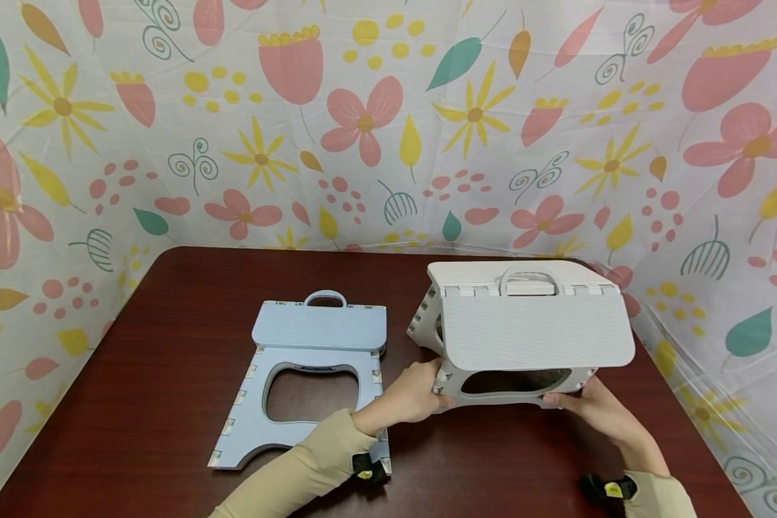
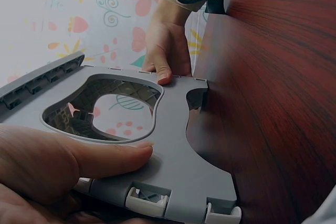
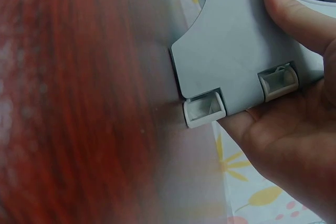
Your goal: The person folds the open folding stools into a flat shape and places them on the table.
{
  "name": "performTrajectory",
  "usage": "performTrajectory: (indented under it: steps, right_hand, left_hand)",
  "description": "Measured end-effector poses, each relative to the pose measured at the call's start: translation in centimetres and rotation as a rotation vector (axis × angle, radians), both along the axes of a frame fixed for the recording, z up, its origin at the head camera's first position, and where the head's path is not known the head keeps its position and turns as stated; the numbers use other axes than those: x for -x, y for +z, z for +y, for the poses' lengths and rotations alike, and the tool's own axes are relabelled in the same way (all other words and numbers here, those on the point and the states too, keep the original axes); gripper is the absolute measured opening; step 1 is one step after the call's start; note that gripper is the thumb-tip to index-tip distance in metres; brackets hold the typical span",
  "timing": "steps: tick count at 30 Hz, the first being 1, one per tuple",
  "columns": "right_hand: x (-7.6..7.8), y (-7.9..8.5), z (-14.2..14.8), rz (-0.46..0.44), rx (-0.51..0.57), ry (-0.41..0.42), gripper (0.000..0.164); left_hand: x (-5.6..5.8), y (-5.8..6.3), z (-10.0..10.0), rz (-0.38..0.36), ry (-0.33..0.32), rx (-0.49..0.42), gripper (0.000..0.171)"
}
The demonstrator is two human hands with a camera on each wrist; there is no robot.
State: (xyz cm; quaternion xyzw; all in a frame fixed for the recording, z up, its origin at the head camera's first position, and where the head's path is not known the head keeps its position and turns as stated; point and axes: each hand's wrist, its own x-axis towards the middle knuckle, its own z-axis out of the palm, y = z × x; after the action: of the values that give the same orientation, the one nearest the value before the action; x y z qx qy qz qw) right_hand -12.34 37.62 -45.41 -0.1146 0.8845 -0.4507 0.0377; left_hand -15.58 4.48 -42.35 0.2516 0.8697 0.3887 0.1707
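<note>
A pale grey folding step stool (image 1: pixel 537 331) stands partly unfolded at the right of the table, its ribbed two-part top creased along the handle. My left hand (image 1: pixel 411 394) grips the left edge of its near leg panel. On the opposite edge of that panel, my right hand (image 1: pixel 592 409) holds on, thumb across the front. In the left wrist view, the left thumb (image 2: pixel 115 158) lies on the panel below the oval opening. The right wrist view shows the right-hand fingers behind the panel's hinged edge (image 3: pixel 241 107), close above the tabletop.
A light blue folding stool (image 1: pixel 320 327) lies flat on the dark red-brown table (image 1: pixel 142 388), left of the grey one. My left forearm passes over its lower right corner. A floral curtain (image 1: pixel 362 180) hangs behind the table and along both sides.
</note>
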Motion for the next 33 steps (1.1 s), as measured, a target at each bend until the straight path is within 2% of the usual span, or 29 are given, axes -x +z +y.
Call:
performTrajectory:
  steps: [6,16,33]
  right_hand:
    - [-0.13,0.06,0.04,-0.027,0.001,-0.005,0.079]
    - [-0.17,0.13,0.0,-0.031,0.015,0.001,0.08]
    - [-0.06,0.2,-0.1,-0.01,0.008,-0.004,0.074]
  left_hand:
    - [-0.09,0.01,-0.01,0.0,0.0,0.008,0.046]
    - [-0.08,-0.03,-0.01,-0.008,0.001,-0.001,0.043]
    - [-0.02,-0.26,-0.03,0.011,-0.01,0.007,0.047]
